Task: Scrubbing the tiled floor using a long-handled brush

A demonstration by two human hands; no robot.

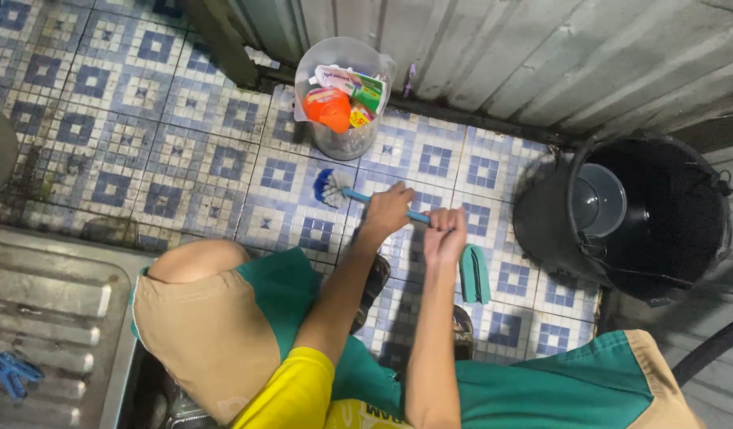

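Blue-handled brush (pixel 358 193) lies low across the patterned floor tiles (pixel 184 119), and from the head view we see both hands clenched on its shaft: left hand (pixel 388 208) nearer the bristles to steer, right hand (pixel 446 234) behind for push. Black bucket (pixel 541 222) waits near, clear jug (pixel 343 95) by the wall.

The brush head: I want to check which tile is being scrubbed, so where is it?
The brush head rests on the tiled floor left of the left hand, just below the clear container.
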